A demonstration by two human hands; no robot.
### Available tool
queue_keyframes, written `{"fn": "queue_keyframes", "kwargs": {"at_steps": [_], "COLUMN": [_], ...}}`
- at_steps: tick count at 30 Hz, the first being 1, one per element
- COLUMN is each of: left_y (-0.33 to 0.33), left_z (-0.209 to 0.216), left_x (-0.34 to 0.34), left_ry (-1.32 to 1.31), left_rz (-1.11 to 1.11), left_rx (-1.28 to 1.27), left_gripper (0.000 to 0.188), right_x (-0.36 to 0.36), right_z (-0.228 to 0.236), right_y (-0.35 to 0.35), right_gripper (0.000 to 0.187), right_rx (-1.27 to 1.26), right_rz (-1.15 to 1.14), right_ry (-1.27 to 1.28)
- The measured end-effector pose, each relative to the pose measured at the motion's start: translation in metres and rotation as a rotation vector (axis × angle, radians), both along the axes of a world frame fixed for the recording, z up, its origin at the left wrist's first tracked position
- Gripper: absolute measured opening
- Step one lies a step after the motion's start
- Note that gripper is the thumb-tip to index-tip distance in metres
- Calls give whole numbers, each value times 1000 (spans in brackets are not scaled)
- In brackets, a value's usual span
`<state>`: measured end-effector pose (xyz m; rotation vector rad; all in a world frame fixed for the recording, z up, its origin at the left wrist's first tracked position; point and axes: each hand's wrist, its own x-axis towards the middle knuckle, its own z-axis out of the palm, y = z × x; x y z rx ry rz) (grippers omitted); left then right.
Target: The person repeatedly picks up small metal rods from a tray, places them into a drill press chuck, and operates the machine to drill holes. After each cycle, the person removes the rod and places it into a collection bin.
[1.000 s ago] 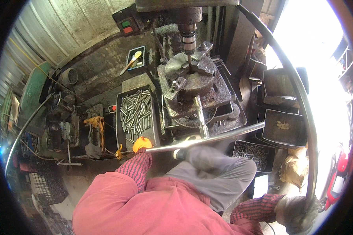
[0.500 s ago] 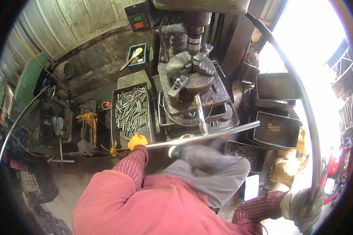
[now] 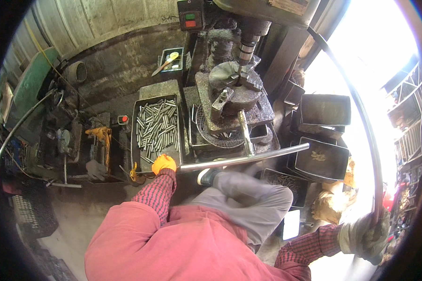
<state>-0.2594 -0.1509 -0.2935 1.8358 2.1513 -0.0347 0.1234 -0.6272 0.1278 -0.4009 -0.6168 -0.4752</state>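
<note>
Below the pale ribbed metal wall [image 3: 112,18], my grimy dark workbench [image 3: 112,102] carries a bright orange cloth [image 3: 105,136] near its left end, above a grey fabric glove [image 3: 97,169]. Next sits a dark rectangular metal tray [image 3: 133,140] of short silvery metal pins [image 3: 157,124]. My left hand [image 3: 164,163], orange-gloved, is at the tray's lower edge, fingers curled; I cannot tell whether they grip anything. From beside it a long shiny steel bar [image 3: 239,160] runs rightward, crossing in front of the oily drill press [image 3: 247,49] and its round metal vise [image 3: 237,96]. Farther right, dark rectangular bins [image 3: 326,110] stand near a glaring opening [image 3: 361,42]. My right hand [image 3: 366,236], in a grey-white glove, grasps the lower end of a long curved metal lever [image 3: 376,173].
</note>
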Motion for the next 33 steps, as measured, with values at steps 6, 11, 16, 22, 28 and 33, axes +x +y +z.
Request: {"fn": "queue_keyframes", "kwargs": {"at_steps": [6, 11, 16, 22, 28, 33], "left_y": [0, -2, -2, -2, -2, -2], "left_z": [4, 8, 6, -3, -5, -2], "left_x": [1, 1, 1, 0, 0, 1], "left_ry": [5, -20, -38, -35, -26, -25], "left_rz": [-4, -2, 14, 13, 6, 6], "left_rx": [-11, 15, 38, 88, 79, 52], "left_gripper": [41, 41, 39, 39, 39, 40], "right_x": [28, 35, 18, 6, -12, -29], "right_z": [-9, -3, 7, 28, 42, 58], "right_y": [-50, -56, -27, -8, 5, 18], "right_gripper": [48, 49, 54, 62, 57, 37], "right_rx": [-48, -152, 90, -103, -288, -1284], "right_rz": [167, 209, 77, 240, -206, -2454], "right_ry": [-131, -222, -48, -265, -87, -336]}}
